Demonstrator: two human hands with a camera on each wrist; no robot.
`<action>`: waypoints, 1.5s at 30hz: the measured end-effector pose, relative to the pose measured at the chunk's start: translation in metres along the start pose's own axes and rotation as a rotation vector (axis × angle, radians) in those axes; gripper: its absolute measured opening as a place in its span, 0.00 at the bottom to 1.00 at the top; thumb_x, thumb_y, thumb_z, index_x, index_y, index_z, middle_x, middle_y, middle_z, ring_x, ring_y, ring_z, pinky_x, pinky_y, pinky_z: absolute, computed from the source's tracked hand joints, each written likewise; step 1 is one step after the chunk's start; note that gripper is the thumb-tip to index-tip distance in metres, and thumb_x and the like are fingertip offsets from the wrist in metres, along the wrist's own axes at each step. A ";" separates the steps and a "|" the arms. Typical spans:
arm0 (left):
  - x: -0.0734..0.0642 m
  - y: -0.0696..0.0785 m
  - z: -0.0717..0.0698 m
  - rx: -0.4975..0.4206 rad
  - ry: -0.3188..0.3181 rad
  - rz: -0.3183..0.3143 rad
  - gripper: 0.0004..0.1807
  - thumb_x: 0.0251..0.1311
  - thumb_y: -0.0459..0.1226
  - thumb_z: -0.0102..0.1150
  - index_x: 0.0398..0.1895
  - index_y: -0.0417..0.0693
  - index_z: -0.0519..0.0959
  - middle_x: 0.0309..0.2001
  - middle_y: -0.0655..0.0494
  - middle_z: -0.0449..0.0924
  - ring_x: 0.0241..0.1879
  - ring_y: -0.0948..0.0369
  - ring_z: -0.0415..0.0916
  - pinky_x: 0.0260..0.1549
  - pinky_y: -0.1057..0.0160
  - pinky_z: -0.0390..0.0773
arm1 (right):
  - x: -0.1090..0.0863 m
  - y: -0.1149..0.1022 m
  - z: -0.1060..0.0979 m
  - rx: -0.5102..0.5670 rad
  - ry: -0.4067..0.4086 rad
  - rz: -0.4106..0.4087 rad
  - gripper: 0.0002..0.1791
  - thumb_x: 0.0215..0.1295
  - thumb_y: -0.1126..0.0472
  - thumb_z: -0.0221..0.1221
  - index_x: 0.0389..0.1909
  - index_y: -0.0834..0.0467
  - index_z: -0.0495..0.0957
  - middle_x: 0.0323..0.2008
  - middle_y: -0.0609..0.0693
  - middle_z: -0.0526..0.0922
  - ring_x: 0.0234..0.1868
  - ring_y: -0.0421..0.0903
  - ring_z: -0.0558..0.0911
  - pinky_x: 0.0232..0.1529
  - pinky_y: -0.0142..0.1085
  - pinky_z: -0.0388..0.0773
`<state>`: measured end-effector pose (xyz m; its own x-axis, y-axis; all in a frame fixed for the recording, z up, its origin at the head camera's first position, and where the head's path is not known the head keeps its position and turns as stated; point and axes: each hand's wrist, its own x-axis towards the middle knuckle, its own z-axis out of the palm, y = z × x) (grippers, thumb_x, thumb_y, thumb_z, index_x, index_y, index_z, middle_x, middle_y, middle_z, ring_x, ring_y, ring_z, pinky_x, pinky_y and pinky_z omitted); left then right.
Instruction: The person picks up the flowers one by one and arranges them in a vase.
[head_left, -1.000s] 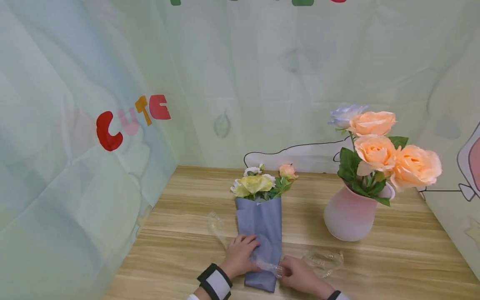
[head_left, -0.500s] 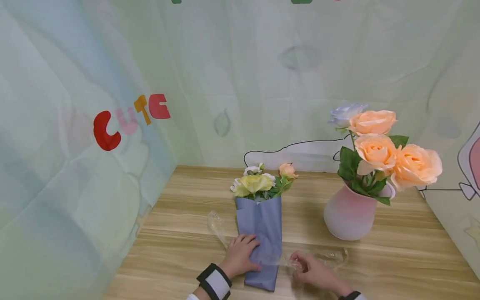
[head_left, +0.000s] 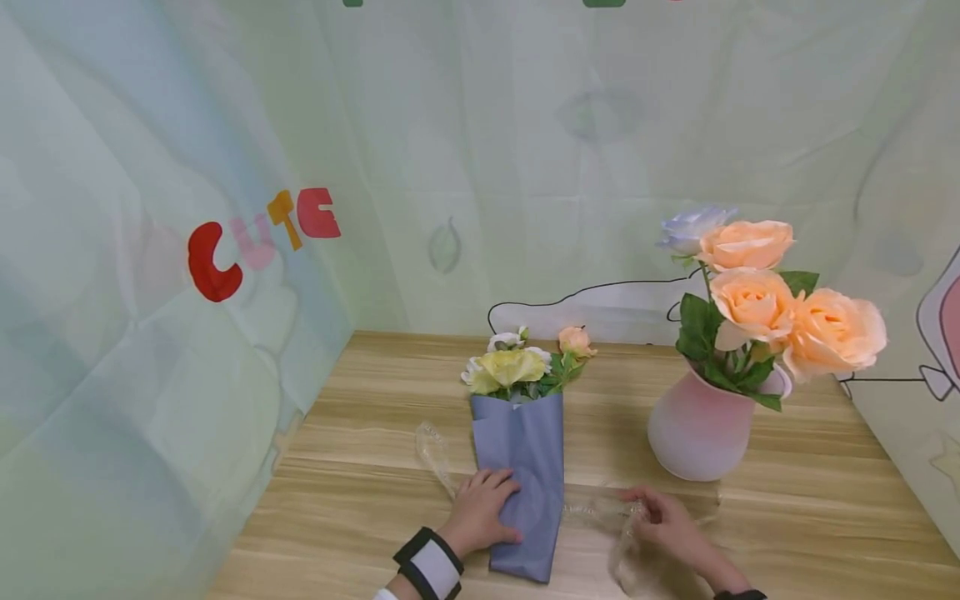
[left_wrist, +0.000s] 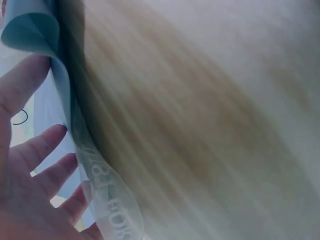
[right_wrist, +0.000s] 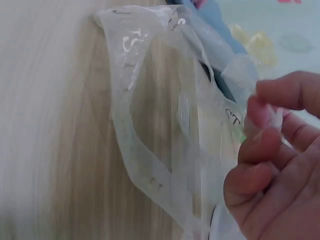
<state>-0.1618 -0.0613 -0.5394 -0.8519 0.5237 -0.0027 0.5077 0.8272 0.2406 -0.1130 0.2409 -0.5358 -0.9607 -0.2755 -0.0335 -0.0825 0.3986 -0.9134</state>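
A small bouquet of yellow, white and peach flowers (head_left: 510,371) lies on the table in a grey-blue paper wrap (head_left: 525,450). My left hand (head_left: 483,508) rests on the lower left of the wrap, and in the left wrist view its spread fingers touch the paper's edge. To the right of the bouquet, my right hand (head_left: 667,525) pinches a translucent printed ribbon (right_wrist: 122,90) between thumb and fingers. The ribbon hangs in a loose loop below that hand and runs left to the wrap's edge. Another length of ribbon (head_left: 431,446) lies left of the bouquet.
A pink and white vase (head_left: 701,429) with peach roses (head_left: 750,304) and one pale blue rose (head_left: 693,231) stands at the back right of the wooden table (head_left: 360,392). Printed cloth (head_left: 480,167) hangs behind the table and along its sides.
My right hand has moved right, away from the bouquet, drawing the ribbon with it. The ribbon no longer shows across the front of the wrap. My left hand has stayed put.
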 end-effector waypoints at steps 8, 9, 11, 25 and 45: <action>0.000 0.000 0.000 -0.001 -0.007 -0.002 0.37 0.31 0.57 0.67 0.49 0.54 0.73 0.55 0.53 0.70 0.54 0.54 0.64 0.49 0.51 0.64 | -0.008 0.010 -0.009 -0.204 0.110 0.076 0.13 0.46 0.69 0.57 0.36 0.64 0.74 0.24 0.46 0.73 0.25 0.30 0.67 0.27 0.28 0.68; 0.000 0.000 0.000 -0.003 -0.009 -0.003 0.37 0.31 0.57 0.67 0.49 0.54 0.73 0.56 0.53 0.70 0.54 0.54 0.64 0.49 0.51 0.64 | -0.009 0.011 -0.009 -0.231 0.111 0.068 0.12 0.46 0.68 0.58 0.35 0.64 0.74 0.25 0.46 0.74 0.26 0.30 0.68 0.28 0.27 0.69; 0.000 0.000 0.000 -0.005 -0.011 -0.004 0.37 0.31 0.57 0.67 0.49 0.53 0.73 0.56 0.53 0.69 0.54 0.53 0.64 0.49 0.51 0.63 | -0.012 0.015 -0.008 -0.257 0.101 0.048 0.10 0.47 0.67 0.58 0.34 0.62 0.74 0.26 0.47 0.76 0.27 0.29 0.68 0.28 0.27 0.69; -0.002 0.002 -0.001 -0.030 -0.017 -0.010 0.36 0.33 0.56 0.67 0.50 0.52 0.72 0.57 0.52 0.68 0.55 0.53 0.63 0.51 0.49 0.62 | -0.018 0.001 -0.012 -0.507 0.266 0.235 0.19 0.55 0.53 0.57 0.43 0.61 0.74 0.33 0.53 0.80 0.33 0.45 0.78 0.32 0.39 0.73; -0.007 0.002 -0.001 -0.013 0.034 0.004 0.35 0.34 0.56 0.66 0.49 0.52 0.73 0.57 0.50 0.68 0.55 0.53 0.64 0.49 0.50 0.64 | 0.003 -0.028 0.099 -0.781 -0.064 -0.368 0.22 0.46 0.50 0.62 0.42 0.56 0.74 0.46 0.57 0.77 0.45 0.52 0.77 0.42 0.41 0.75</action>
<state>-0.1551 -0.0639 -0.5383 -0.8538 0.5197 0.0313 0.5097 0.8222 0.2534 -0.0874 0.1418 -0.5506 -0.8223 -0.5443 0.1658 -0.5664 0.7549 -0.3307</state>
